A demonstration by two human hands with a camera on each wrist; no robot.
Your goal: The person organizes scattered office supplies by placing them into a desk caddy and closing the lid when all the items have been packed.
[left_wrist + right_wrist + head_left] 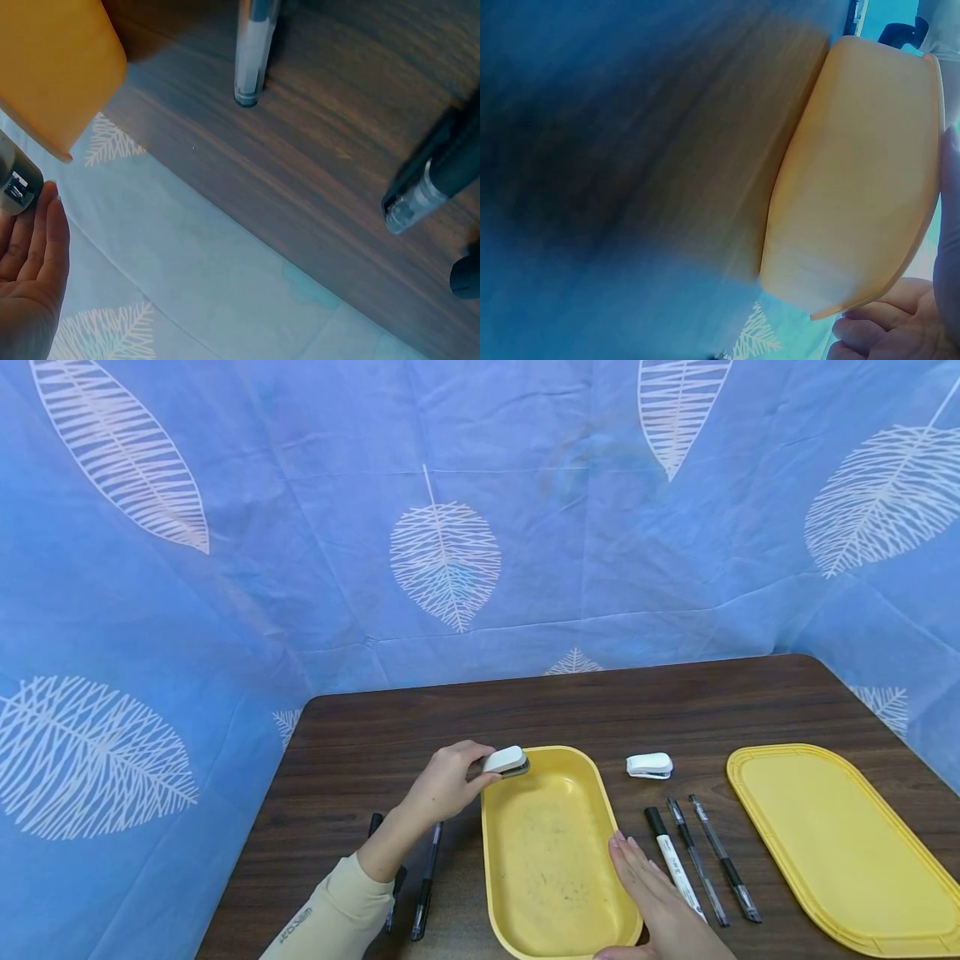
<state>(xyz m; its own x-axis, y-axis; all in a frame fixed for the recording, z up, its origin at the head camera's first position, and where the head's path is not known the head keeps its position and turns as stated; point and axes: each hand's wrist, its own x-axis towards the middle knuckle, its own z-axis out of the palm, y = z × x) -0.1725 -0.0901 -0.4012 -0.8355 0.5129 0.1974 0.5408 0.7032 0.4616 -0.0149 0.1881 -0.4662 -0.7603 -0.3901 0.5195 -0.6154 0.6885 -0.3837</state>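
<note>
My left hand (442, 781) pinches a small white stapler (507, 760) between thumb and fingers, at the back left corner of a yellow tray (551, 852). In the left wrist view, the stapler (19, 180) lies against the left fingers at the left edge, close to the tray's orange-looking corner (60, 67). My right hand (660, 906) rests along the tray's right rim near the front, fingers stretched forward. From the right wrist view, the tray's outer side wall (847, 180) shows, with fingers (889, 326) by its far end.
A second white stapler (649, 766) lies right of the tray. Nearer, a white marker (675, 864) and two pens (725, 860) lie side by side. A yellow lid (847, 843) is at the far right. More dark pens (426, 885) lie under the left forearm.
</note>
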